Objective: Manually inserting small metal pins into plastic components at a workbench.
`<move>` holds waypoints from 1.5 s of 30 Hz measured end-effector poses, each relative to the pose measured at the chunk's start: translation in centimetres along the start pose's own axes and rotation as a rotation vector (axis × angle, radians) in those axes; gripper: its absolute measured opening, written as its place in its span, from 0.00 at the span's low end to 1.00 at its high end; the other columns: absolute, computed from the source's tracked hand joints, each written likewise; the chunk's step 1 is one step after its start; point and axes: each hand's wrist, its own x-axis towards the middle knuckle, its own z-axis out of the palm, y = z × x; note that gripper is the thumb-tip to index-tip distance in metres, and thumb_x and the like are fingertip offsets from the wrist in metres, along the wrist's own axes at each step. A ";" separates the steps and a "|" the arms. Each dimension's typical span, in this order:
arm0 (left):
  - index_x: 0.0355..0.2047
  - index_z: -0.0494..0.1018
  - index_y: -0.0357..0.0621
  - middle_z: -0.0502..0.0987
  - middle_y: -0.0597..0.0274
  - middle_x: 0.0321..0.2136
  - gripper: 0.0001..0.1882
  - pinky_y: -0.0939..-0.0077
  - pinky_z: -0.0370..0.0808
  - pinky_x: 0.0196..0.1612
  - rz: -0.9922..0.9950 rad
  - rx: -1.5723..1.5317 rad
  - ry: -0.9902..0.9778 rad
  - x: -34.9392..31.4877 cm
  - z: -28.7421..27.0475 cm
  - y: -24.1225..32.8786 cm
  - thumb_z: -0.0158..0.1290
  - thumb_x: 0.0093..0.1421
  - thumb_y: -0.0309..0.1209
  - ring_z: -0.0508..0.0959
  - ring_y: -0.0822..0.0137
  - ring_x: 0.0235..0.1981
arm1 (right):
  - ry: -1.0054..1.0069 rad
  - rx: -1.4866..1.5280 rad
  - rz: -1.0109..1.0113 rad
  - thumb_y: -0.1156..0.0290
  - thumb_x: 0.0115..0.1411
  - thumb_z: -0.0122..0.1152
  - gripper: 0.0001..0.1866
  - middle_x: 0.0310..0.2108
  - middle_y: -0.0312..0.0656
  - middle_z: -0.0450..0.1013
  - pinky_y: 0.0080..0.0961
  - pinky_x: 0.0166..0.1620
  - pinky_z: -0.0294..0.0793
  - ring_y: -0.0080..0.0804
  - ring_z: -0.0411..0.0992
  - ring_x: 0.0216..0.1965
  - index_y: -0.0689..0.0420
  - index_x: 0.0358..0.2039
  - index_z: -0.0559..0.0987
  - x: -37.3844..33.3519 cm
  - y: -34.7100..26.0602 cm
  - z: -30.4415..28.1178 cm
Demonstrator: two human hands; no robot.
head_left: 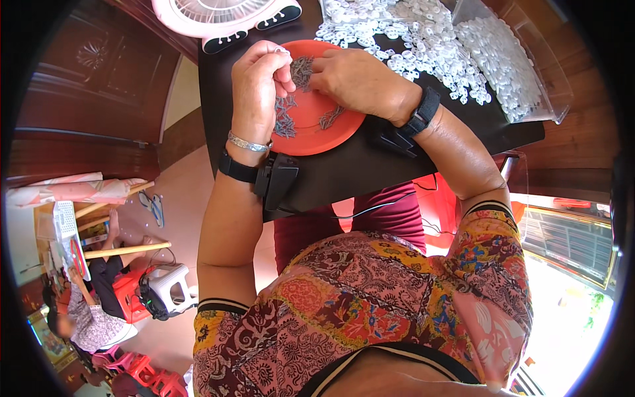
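A red round plate (314,142) on the dark table carries small grey nails (285,122) in loose heaps. Over its left rim, my left hand (258,79) is closed, with a small white plastic piece (282,50) pinched between thumb and forefinger. My right hand (357,81) reaches across the plate from the right. Its fingers are bent together at the upper heap of nails (302,71), and their tips are partly hidden, so what they hold cannot be made out. Each wrist wears a black strap; a patterned bracelet (249,142) circles the left one.
Many white plastic pieces (423,49) lie spread behind the plate, beside a clear bin (506,69) full of them. A pink fan (215,20) stands at the far left of the table (317,182). On the floor side at left are a grey-white stool (170,291) and a seated person (96,321).
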 end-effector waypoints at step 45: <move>0.28 0.72 0.38 0.74 0.63 0.22 0.08 0.85 0.66 0.25 0.036 -0.098 -0.184 -0.3 0.9 -0.2 0.48 0.58 0.30 0.73 0.75 0.22 | 0.301 1.336 0.414 0.65 0.63 0.53 0.10 0.22 0.30 0.70 0.14 0.26 0.66 0.14 0.66 0.23 0.59 0.31 0.75 0.6 0.8 0.0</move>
